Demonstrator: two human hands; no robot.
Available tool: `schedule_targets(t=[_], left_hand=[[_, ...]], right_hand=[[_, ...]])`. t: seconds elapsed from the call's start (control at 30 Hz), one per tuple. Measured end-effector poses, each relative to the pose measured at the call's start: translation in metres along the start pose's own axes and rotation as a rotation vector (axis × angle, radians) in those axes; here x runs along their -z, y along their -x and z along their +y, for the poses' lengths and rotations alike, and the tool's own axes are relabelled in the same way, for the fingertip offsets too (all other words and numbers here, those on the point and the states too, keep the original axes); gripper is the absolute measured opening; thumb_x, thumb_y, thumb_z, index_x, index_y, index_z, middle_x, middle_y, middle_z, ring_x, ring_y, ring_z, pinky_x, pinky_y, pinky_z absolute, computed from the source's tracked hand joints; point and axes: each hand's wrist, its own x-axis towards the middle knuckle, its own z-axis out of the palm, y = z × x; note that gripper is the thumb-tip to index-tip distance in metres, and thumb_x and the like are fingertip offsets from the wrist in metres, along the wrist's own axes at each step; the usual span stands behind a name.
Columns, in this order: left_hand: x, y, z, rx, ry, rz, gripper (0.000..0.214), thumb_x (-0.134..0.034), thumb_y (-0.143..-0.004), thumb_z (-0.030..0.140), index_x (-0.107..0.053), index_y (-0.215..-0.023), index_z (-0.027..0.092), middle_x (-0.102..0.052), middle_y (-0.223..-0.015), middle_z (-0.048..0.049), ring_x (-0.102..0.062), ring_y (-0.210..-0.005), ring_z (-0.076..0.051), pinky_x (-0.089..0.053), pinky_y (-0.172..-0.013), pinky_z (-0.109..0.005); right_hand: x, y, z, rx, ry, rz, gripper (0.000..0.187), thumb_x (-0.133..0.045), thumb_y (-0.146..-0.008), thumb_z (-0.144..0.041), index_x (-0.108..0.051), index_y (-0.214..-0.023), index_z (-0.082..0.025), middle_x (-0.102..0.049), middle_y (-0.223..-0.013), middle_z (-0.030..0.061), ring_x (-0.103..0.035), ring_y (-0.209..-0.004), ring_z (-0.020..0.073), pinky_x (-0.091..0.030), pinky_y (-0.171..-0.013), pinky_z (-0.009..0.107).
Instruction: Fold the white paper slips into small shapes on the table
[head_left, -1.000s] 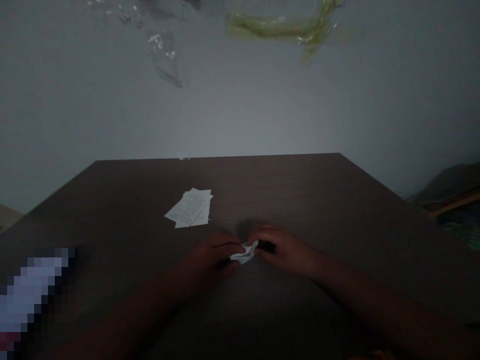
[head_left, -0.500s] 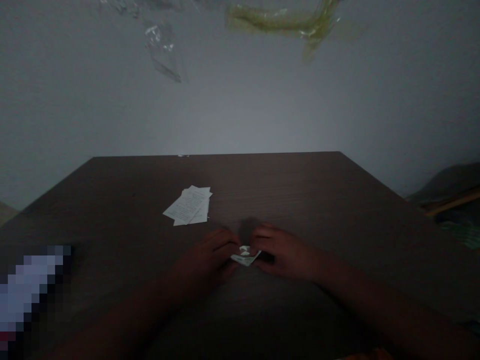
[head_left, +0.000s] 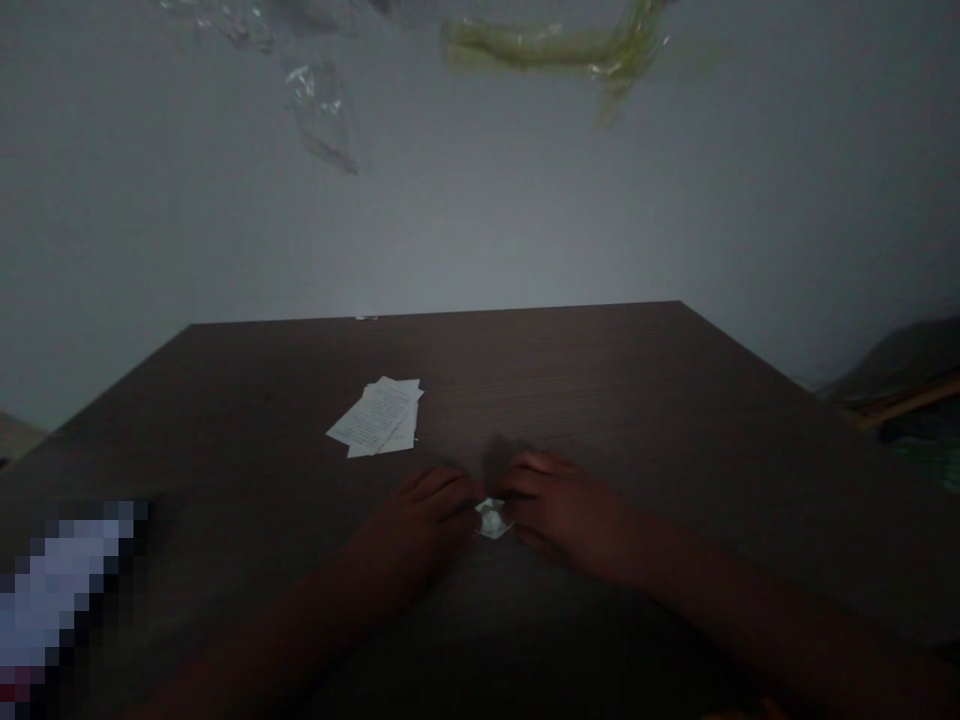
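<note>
Since the light is dim, entries are limited to what shows plainly.

**Item in hand:** one small white crumpled paper wad (head_left: 493, 520), lying on the dark brown wooden table (head_left: 637, 400) near its front middle, directly between the two hands.

**Hands:** two, both belonging to the wearer.
- The left hand (head_left: 420, 515) lies low on the table, fingers stretched forward and close together, their tips touching the wad's left side.
- The right hand (head_left: 559, 510) lies likewise, its fingertips against the wad's right side.
- Neither hand is curled around the paper. Whether a thumb nips it from beneath cannot be told.

**State of the work, as judged:** this one piece is already pressed down to a compact, irregular lump, much smaller than the flat sheets nearby. The fingertips are at it from both sides, so the shaping seems unfinished.

**Untouched stock:** one small overlapping pile of flat white printed paper slips (head_left: 379, 418), beyond and left of the hands, well apart from them. At least two slips show, but the exact number cannot be read.

**Surroundings:**
- one plain grey wall (head_left: 675, 200) behind the table;
- one crinkled yellow-green plastic strip (head_left: 540, 45) at the top;
- a few clear plastic scraps (head_left: 319, 100) to its left;
- one blurred-out pixelated patch (head_left: 60, 590) at the lower left.
</note>
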Motion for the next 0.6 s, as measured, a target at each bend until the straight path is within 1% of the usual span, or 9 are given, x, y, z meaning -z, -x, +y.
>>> schedule_targets(t=[0.1, 0.17, 0.23, 0.3, 0.4, 0.5, 0.6], left_hand=[[-0.003, 0.001, -0.003, 0.028, 0.035, -0.031, 0.024, -0.062, -0.112, 0.003, -0.076, -0.11, 0.022, -0.081, -0.125, -0.0029, -0.073, -0.116, -0.025, -0.058, -0.106, -0.038], [-0.004, 0.002, -0.004, 0.046, 0.066, -0.044, 0.023, -0.066, -0.109, 0.002, -0.075, -0.108, 0.023, -0.081, -0.122, -0.0014, -0.074, -0.112, -0.023, -0.058, -0.101, -0.035], [-0.004, 0.002, -0.002, 0.05, 0.079, -0.039, 0.021, -0.067, -0.108, 0.004, -0.074, -0.106, 0.023, -0.081, -0.118, -0.0009, -0.074, -0.106, -0.023, -0.058, -0.094, -0.032], [-0.002, 0.001, 0.002, 0.069, 0.065, -0.071, 0.02, -0.065, -0.109, 0.004, -0.074, -0.105, 0.022, -0.081, -0.117, -0.0025, -0.075, -0.106, -0.023, -0.059, -0.093, -0.032], [-0.001, -0.001, 0.009, 0.067, 0.065, -0.073, 0.022, -0.063, -0.108, 0.003, -0.073, -0.112, 0.022, -0.082, -0.119, -0.0039, -0.077, -0.108, -0.025, -0.06, -0.096, -0.034], [-0.007, -0.001, 0.013, 0.154, 0.177, -0.061, 0.031, -0.063, -0.103, 0.002, -0.07, -0.125, 0.023, -0.082, -0.125, -0.0048, -0.078, -0.112, -0.025, -0.062, -0.098, -0.034], [-0.017, 0.0, 0.012, 0.244, 0.331, -0.074, 0.031, -0.065, -0.099, 0.002, -0.067, -0.121, 0.024, -0.081, -0.121, -0.0052, -0.079, -0.107, -0.025, -0.063, -0.094, -0.033]], right_hand=[[0.001, -0.001, -0.001, -0.005, -0.087, 0.011, 0.007, -0.081, -0.109, -0.025, -0.083, -0.114, -0.021, -0.083, -0.123, 0.01, -0.07, -0.122, 0.0327, -0.058, -0.11, 0.051], [-0.001, -0.002, -0.002, 0.004, -0.204, 0.052, 0.008, -0.084, -0.107, -0.028, -0.082, -0.11, -0.021, -0.082, -0.119, 0.0086, -0.073, -0.117, 0.0294, -0.057, -0.111, 0.048], [-0.004, -0.004, -0.003, -0.028, -0.291, 0.12, 0.006, -0.084, -0.106, -0.026, -0.08, -0.105, -0.021, -0.08, -0.112, 0.0072, -0.073, -0.11, 0.026, -0.058, -0.107, 0.044], [-0.006, -0.005, -0.006, -0.089, -0.311, 0.163, 0.003, -0.081, -0.105, -0.02, -0.079, -0.103, -0.02, -0.078, -0.108, 0.007, -0.073, -0.105, 0.0246, -0.059, -0.101, 0.041], [-0.006, -0.005, -0.011, -0.139, -0.274, 0.128, 0.005, -0.079, -0.103, -0.015, -0.079, -0.101, -0.019, -0.078, -0.109, 0.0078, -0.072, -0.105, 0.0251, -0.059, -0.1, 0.041], [-0.001, -0.006, -0.017, -0.178, -0.186, 0.056, 0.007, -0.078, -0.104, -0.014, -0.083, -0.102, -0.019, -0.08, -0.114, 0.0099, -0.072, -0.111, 0.028, -0.058, -0.105, 0.044], [0.005, -0.008, -0.021, -0.223, -0.111, -0.012, 0.006, -0.08, -0.103, -0.014, -0.085, -0.105, -0.018, -0.081, -0.117, 0.0117, -0.072, -0.115, 0.031, -0.058, -0.106, 0.047]])
